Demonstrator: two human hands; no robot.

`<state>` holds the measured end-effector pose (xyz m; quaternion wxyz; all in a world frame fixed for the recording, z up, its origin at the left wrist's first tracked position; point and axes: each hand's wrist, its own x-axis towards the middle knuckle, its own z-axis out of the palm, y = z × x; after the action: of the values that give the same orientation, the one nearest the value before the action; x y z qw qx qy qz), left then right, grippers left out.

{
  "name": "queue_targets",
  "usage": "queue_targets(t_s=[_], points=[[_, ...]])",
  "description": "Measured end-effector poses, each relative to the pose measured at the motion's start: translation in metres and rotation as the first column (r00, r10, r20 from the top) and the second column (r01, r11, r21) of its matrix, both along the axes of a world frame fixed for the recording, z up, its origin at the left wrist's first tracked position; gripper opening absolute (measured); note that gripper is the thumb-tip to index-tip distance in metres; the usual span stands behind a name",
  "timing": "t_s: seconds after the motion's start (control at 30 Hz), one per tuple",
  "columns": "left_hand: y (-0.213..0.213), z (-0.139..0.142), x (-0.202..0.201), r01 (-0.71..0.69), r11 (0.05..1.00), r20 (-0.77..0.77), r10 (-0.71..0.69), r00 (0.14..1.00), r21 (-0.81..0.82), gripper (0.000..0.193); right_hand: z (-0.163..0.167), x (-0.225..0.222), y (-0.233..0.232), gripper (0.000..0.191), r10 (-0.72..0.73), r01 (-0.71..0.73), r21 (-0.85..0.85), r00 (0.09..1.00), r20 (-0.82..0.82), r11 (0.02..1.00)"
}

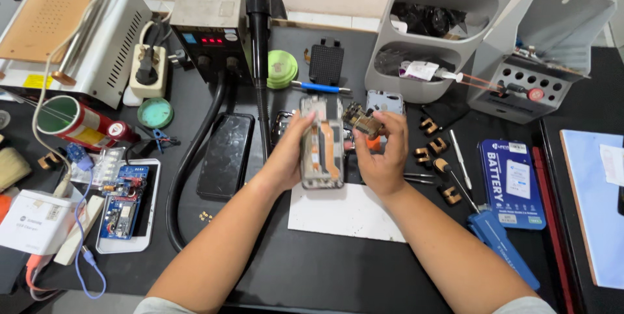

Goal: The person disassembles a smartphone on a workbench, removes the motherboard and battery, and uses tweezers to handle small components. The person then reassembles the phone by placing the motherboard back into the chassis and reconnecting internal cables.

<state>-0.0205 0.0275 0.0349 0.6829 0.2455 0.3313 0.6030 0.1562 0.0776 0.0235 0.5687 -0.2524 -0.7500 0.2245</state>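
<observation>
The left hand (286,158) holds an opened phone frame (321,145) upright above the white sheet (344,213) on the table (325,268), fingers clamped along its left edge. The right hand (383,155) pinches a small circuit board (364,121) beside the frame's top corner, fingers together on it. To do this well, keep the frame steady, grip the board by its edges (bare contacts dislike fingertips), and work low over the sheet so that a loose part would land there.
</observation>
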Motion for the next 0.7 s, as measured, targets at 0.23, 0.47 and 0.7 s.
queue_targets(t_s=[0.23, 0.47, 0.7], points=[[0.0, -0.003, 0.003, 0.032, 0.999, -0.075, -0.034, 0.997, -0.025, 0.036, -0.003, 0.001, 0.0, 0.051, 0.062, -0.062, -0.011, 0.997, 0.039, 0.998], [0.0, -0.017, 0.005, 0.057, 0.998, -0.118, -0.061, 0.991, -0.034, 0.035, -0.004, -0.001, -0.001, 0.05, 0.05, -0.048, -0.034, 0.996, 0.068, 0.998], [0.005, -0.03, 0.004, 0.018, 1.0, -0.172, -0.02, 0.985, -0.016, 0.036, -0.005, 0.001, 0.001, 0.048, 0.049, -0.048, -0.023, 0.996, 0.068, 0.999]])
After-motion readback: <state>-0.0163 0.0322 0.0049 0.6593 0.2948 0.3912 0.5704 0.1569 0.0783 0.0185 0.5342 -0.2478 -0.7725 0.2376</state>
